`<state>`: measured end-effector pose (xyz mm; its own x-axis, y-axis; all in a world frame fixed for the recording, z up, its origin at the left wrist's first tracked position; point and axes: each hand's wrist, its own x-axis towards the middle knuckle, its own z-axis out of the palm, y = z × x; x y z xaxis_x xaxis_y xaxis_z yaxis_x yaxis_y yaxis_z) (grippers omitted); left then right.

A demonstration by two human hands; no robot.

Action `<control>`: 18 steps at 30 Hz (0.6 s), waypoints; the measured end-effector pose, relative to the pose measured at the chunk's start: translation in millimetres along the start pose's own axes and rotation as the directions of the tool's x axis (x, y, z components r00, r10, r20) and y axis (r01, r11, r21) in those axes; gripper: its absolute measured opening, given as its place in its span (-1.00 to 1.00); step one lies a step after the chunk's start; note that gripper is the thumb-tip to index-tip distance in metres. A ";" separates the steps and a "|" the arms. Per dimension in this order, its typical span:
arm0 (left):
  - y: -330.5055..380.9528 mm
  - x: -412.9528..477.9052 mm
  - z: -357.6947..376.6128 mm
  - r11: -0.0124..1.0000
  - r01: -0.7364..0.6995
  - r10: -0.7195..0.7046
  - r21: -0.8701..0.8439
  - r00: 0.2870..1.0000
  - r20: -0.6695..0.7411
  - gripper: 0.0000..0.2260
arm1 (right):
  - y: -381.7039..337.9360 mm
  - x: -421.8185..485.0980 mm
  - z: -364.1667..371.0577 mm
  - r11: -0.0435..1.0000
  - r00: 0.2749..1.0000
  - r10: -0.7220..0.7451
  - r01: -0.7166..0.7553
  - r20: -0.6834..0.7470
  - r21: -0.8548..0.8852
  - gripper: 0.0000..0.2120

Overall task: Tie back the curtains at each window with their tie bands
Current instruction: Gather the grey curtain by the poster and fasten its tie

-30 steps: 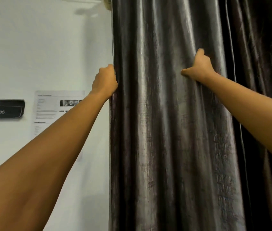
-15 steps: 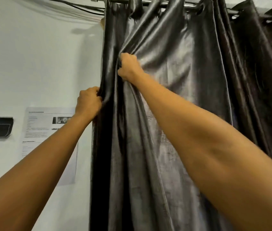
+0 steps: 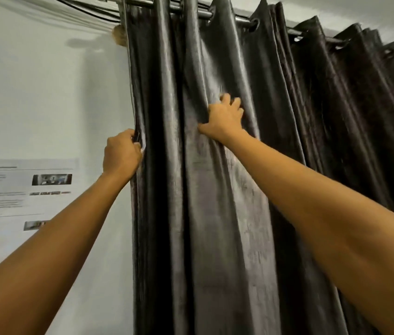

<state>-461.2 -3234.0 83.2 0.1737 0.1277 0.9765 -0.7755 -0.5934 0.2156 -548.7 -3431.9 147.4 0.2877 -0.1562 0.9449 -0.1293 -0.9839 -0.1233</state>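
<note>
Two hands on the curtain (image 3: 215,213), head view, and the right one has just gone back out! Half a second ago the right hand (image 3: 222,119) was up beside the left, hauling a fold across to the edge; now it has swung away to the right and landed further along the panel, well apart from the left. Its fingers (image 3: 237,102) are spread against the cloth, thumb stuck out low to the left, not closed on a fold as far as the blur lets me judge. The left hand (image 3: 122,152) has not budged from its job: fingers curled tight round the curtain's left hem, just beside the wall (image 3: 46,105) and above the printed sheet (image 3: 26,201).

Between the hands a deep dark pleat now hangs, so that last pull did stack some fabric. The curtain hangs full length from the rod (image 3: 186,9), most of it spread off to the right. My read: gathering in handfuls, early days, several pulls to go. No tie band in sight, so the tying itself has yet to start
</note>
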 end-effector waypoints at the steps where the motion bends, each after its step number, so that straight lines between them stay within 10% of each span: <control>1: 6.3 -1.7 3.7 1.000 -0.002 0.002 -0.008 1.000 -0.002 -0.83 | 9.6 -4.1 -2.8 0.997 0.997 0.076 -0.077 -0.012 -0.031 -0.57; 9: 35.5 -7.7 9.1 1.000 0.001 0.000 0.027 1.000 -0.020 -0.87 | 66.8 -13.9 2.8 0.791 0.897 0.416 -0.437 0.147 0.429 0.20; 14: 25.3 -3.9 -1.7 0.993 -0.008 0.002 0.117 0.999 0.049 -0.83 | 29.2 -6.8 22.5 0.914 0.982 0.180 -0.186 0.051 0.360 -0.62; 18: 14.2 10.7 -17.1 0.980 -0.009 -0.019 0.199 0.991 0.136 -0.81 | -53.6 6.9 7.4 0.922 0.998 -0.056 0.054 -0.005 0.384 -0.68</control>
<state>-480.8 -3227.4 96.7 0.2693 0.0295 0.9626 -0.6410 -0.7405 0.2020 -532.7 -3380.8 158.3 0.2900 -0.1003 0.9518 0.2608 -0.9486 -0.1794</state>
